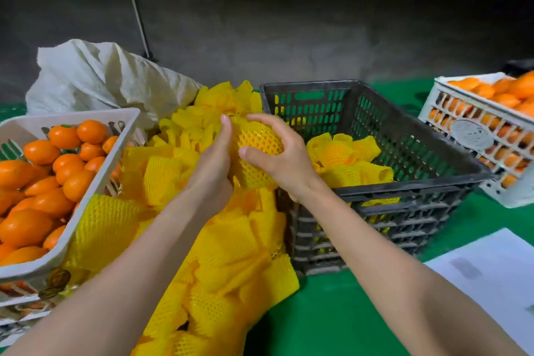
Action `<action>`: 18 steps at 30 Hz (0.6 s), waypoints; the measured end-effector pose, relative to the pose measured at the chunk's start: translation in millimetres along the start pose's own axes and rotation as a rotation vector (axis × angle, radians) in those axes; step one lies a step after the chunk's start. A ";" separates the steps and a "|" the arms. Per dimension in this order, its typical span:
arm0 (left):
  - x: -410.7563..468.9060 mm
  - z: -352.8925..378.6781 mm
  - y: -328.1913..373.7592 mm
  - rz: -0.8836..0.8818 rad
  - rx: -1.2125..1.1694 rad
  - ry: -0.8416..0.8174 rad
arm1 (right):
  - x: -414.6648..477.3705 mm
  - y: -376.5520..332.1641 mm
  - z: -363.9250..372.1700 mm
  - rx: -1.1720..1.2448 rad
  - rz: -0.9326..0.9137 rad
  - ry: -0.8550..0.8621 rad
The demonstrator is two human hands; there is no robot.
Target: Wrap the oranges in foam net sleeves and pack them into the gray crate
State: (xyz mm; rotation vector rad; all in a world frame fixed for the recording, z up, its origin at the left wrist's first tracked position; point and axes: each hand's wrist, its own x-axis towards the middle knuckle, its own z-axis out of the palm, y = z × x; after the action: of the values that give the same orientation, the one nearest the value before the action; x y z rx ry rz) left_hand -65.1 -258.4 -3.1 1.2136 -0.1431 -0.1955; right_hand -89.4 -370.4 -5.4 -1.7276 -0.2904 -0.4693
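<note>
Both hands meet over the pile of yellow foam net sleeves (231, 246), just left of the gray crate (410, 182). My right hand (277, 153) curls over an orange in a yellow sleeve (260, 141), thumb on its front. My left hand (213, 162) grips the same sleeved orange from the left, fingers hidden behind the net. Inside the gray crate lie a few wrapped oranges (338, 153). Bare oranges (43, 176) fill the white crate (115, 153) on the left.
A second white crate of oranges (474, 136) stands at the far right. A pale woven sack (101, 78) sits behind the sleeve pile. A white paper sheet (491, 274) lies on the green table cover (326, 321) at the lower right.
</note>
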 end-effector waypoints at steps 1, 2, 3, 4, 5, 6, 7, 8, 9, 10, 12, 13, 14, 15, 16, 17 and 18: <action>2.8 9.3 -3.4 0.036 0.020 -0.020 | 3.3 -0.7 -11.8 -0.014 -0.020 0.036; 4.6 19.0 -7.9 0.084 0.098 -0.026 | 6.5 -1.2 -25.2 -0.047 -0.046 0.080; 6.8 27.9 -13.2 0.149 0.231 -0.019 | 9.9 -0.7 -39.7 -0.102 -0.060 0.125; 9.5 35.9 -19.4 0.219 0.374 -0.016 | 13.7 0.8 -55.1 -0.178 -0.051 0.166; 12.8 43.1 -24.7 0.280 0.505 -0.029 | 17.7 3.2 -71.1 -0.282 -0.012 0.200; 16.7 49.4 -30.1 0.319 0.620 -0.064 | 21.7 6.1 -86.8 -0.419 0.053 0.220; 20.2 55.1 -35.4 0.328 0.710 -0.120 | 25.3 9.5 -102.7 -0.583 0.143 0.218; 22.6 59.8 -40.0 0.325 0.792 -0.175 | 28.5 13.4 -118.0 -0.753 0.248 0.187; 25.0 62.2 -44.4 0.335 0.876 -0.210 | 30.7 18.0 -132.6 -0.903 0.351 0.129; 26.9 63.1 -48.5 0.366 0.955 -0.226 | 31.3 22.3 -145.0 -1.022 0.437 0.047; 29.9 62.0 -54.7 0.438 1.043 -0.221 | 29.5 31.9 -161.7 -1.193 0.565 -0.158; 30.2 61.1 -56.1 0.460 1.054 -0.213 | 27.7 38.1 -165.8 -1.250 0.610 -0.266; 30.4 60.6 -57.5 0.472 1.057 -0.207 | 25.8 45.6 -168.2 -1.283 0.645 -0.372; 30.2 59.2 -57.6 0.477 1.058 -0.200 | 23.9 52.6 -168.5 -1.288 0.674 -0.470; 29.6 58.6 -57.9 0.477 1.060 -0.196 | 22.2 58.3 -169.0 -1.265 0.705 -0.545; 29.6 58.2 -58.4 0.475 1.063 -0.196 | 21.3 62.1 -170.6 -1.228 0.735 -0.598; 30.3 57.7 -58.5 0.474 1.065 -0.197 | 21.0 63.9 -172.9 -1.190 0.765 -0.631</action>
State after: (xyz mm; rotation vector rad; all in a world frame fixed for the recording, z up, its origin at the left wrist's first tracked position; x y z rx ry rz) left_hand -52.2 -337.7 -38.0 2.1643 -0.7686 0.2187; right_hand -68.7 -553.9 -24.3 -2.9117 0.3094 0.6402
